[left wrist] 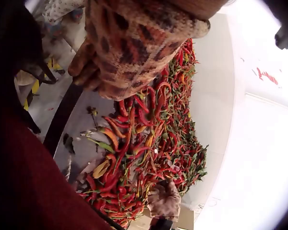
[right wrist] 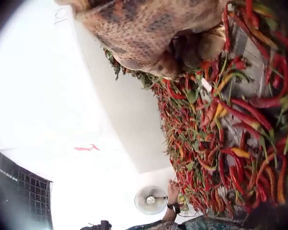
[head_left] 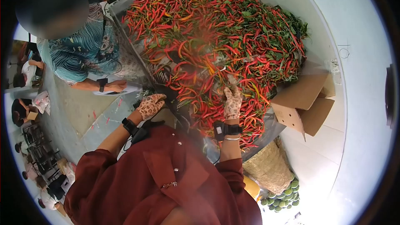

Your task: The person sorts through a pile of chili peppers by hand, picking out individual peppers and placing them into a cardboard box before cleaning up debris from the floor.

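Note:
Red, orange and greenish chili peppers [head_left: 175,54] lie heaped over a dark table, many with stems and leaves. My right hand [head_left: 232,103], in a leopard-print glove, reaches down into the near part of the heap. In the right wrist view its fingers bend inward, with a red chili pepper [right wrist: 226,28] right at the fingertips; I cannot tell whether they pinch it. My left hand [head_left: 151,106], in a matching glove, is at the table's near left edge, beside the peppers. Its fingers are loosely bent with nothing in them, also in the left wrist view.
Another person in a patterned teal shirt [head_left: 75,58] stands at the table's left side, one arm stretched toward the far end. An open cardboard box [head_left: 300,106] sits at the right. Below it are a woven sack [head_left: 271,166] and dark green round produce [head_left: 283,198]. A white wall [head_left: 354,112] borders the right.

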A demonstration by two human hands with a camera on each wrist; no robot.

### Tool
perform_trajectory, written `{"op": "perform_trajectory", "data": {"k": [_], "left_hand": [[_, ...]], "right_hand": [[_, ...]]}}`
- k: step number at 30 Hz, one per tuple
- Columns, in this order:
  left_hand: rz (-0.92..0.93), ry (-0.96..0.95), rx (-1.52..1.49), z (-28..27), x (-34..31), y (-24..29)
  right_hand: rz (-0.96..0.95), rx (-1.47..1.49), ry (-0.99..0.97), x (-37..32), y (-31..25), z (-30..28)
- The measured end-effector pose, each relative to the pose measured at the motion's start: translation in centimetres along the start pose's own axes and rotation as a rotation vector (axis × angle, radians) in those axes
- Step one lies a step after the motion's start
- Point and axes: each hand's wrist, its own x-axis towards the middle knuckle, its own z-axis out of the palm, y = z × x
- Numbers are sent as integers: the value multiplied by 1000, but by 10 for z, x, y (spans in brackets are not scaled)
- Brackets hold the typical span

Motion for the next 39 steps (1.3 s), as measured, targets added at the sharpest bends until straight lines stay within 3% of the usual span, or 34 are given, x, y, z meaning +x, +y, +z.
{"op": "perform_trajectory", "data": {"k": [5,7,14,15,17,18,19,21,23,24,25,27,29,31,33,34,36,37,39], "left_hand": [[90,56,95,6,-1,-17],[78,43,94,5,-1,-14],[18,0,-28,-2,-4,3],[10,6,-25,1,-2,5],[1,-14,-529,12,5,9],[1,-16,-528,13,9,20],[85,-30,-459,10,12,37],[181,-62,-392,8,19,51],[303,-200,-66,9,27,56],[206,-293,-262,21,36,42],[216,-307,-260,24,36,40],[287,-111,106,28,34,39],[331,-111,115,24,33,39],[449,-69,171,16,30,30],[368,-30,175,7,28,17],[278,16,174,2,27,9],[187,52,179,-12,20,-10],[201,140,265,-21,16,-23],[216,222,351,-33,11,-42]], "right_hand": [[139,406,-101,-2,3,-1],[175,354,-102,-11,-13,9],[345,603,-334,-34,-24,49],[347,577,-402,-36,-24,53],[347,523,-527,-40,-25,59],[423,489,-598,-45,-38,61],[421,493,-591,-49,-39,66],[225,248,-724,-57,-40,76],[209,198,-744,-61,-40,76],[241,186,-747,-64,-44,74],[274,176,-750,-67,-47,71],[303,261,-690,-69,-45,63],[177,228,-577,-67,-38,51],[255,316,-521,-69,-39,44],[125,48,-590,-65,-34,41],[40,-243,-609,-73,-54,47],[331,580,-1015,-64,60,85],[-350,-206,-1051,-81,1,100],[-393,-568,-1065,-96,-5,122]]}}
